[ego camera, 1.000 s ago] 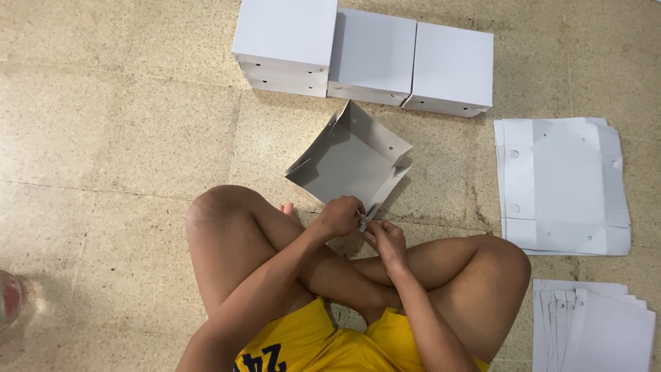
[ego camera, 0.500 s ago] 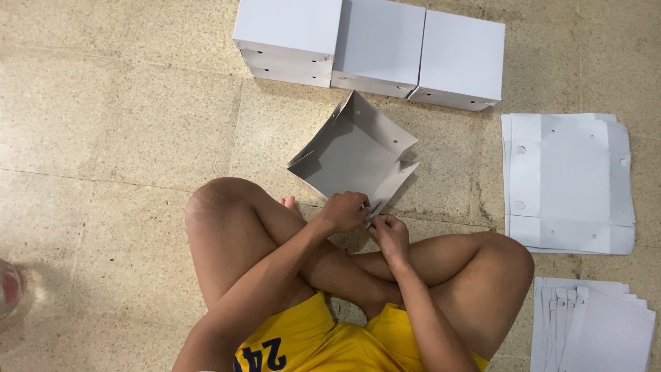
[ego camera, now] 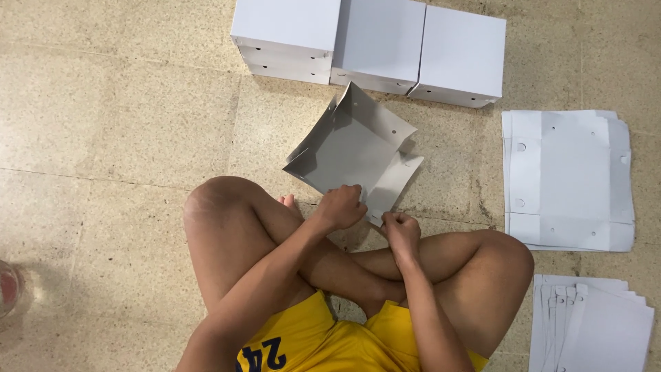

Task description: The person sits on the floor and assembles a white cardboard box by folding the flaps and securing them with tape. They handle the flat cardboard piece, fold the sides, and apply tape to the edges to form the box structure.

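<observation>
Fingers of the left hand (ego camera: 342, 207) and right hand (ego camera: 401, 231) pinch the near corner of a half-folded grey-white cardboard box blank (ego camera: 351, 151), tilted diagonally away toward three assembled white boxes (ego camera: 372, 41) beyond.

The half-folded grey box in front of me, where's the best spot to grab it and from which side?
Probably by the near corner of the half-folded box, coming from your side. Its walls stand up and flare open away from you, while the near edge lies low by your legs. Your left hand already pinches that edge and your right hand holds the loose flap beside it.
</observation>
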